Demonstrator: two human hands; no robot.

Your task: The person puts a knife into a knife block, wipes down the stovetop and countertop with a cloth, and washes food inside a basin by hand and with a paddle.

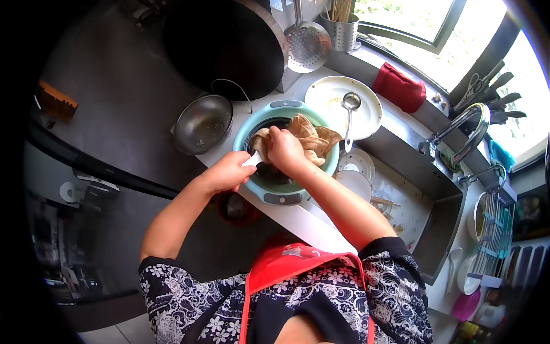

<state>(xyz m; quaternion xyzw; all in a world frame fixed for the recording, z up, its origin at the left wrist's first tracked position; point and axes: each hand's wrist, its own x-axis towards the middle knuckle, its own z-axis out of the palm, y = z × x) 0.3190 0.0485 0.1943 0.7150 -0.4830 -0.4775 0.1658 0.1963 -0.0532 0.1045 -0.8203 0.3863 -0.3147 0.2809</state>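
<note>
A light blue-green basin stands on the counter, dark inside. My left hand is closed on a white handle over the basin's left side. The handle's far end is covered by a tan cloth, so I cannot tell the utensil's kind. My right hand is closed on the bunched cloth close to that handle. The rest of the cloth is heaped over the basin's right side.
Left of the basin sits a metal bowl. A white plate with a ladle lies behind, right. The sink, faucet, dish rack and knife block are at right. Stacked dishes stand beside the basin.
</note>
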